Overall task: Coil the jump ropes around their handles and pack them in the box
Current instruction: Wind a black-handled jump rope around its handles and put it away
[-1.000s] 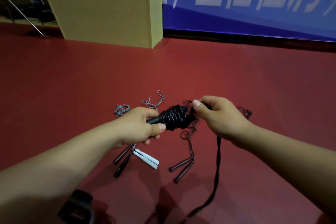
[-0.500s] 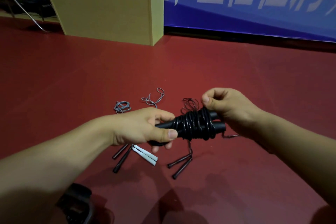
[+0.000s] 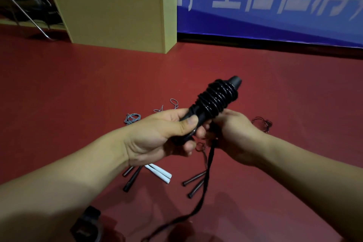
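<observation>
Left hand [image 3: 157, 135] grips black handles [image 3: 214, 100] tilted up-right — right hand [image 3: 233, 135] beneath.

Dim, warm light; the red floor [image 3: 78, 88] brightens beyond the grip and darkens toward the edges. Soft shadows lie nearer the camera. The banner [image 3: 275, 6] bends and blurs.

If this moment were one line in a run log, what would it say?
step: coiling | left hand: grips black handles | right hand: holds loose rope tail | box: nothing packed visibly | other ropes: on floor
</observation>
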